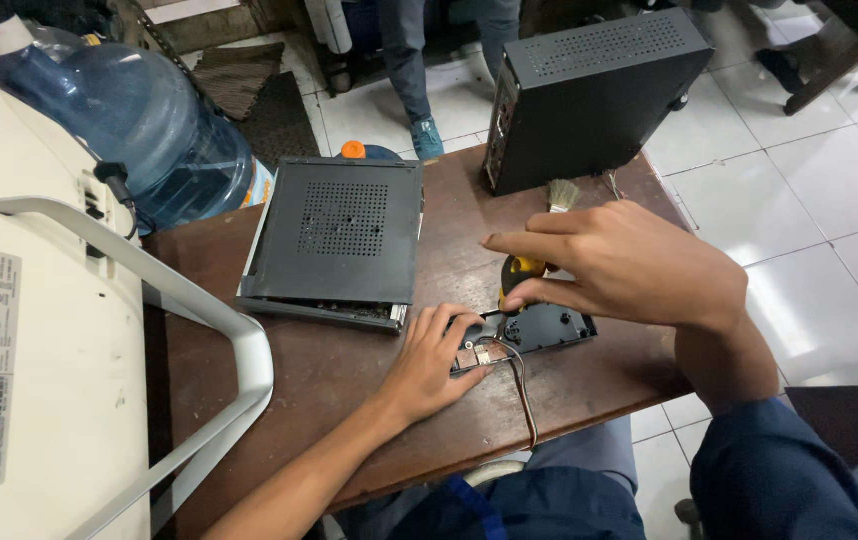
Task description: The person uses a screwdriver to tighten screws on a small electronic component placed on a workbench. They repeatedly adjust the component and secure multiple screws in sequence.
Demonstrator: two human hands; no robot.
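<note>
Landmark: the brown wooden table (349, 380) — every place below was told from it.
Small black part: a flat black part (539, 328) with wires lay near the table's front edge, by the person's lap.
Left hand: the left hand (436, 362) lay on the near end of the part, fingers pressed together and curled down on it to keep it from sliding.
Right hand: the right hand (629, 265) was over the part, pinching a screwdriver (517, 280) with a yellow and black handle; the first finger was stretched out straight.
Work so far: the part looked already out of a box and lying bare. It seemed the screws on it were being worked — how many were out, I could not tell.
Wires: a brown bunch of wires (525, 395) hung off the table's front edge.
Black boxes: two — one flat computer box (334, 240) in the table's middle, one standing computer box (594, 95) at the far corner.
Brushes: one small brush (562, 194) by the standing box.
Water jugs: one big blue jug (139, 125) beyond the table's left end.
White monitors: one, its back (29, 330) at the left end.
</note>
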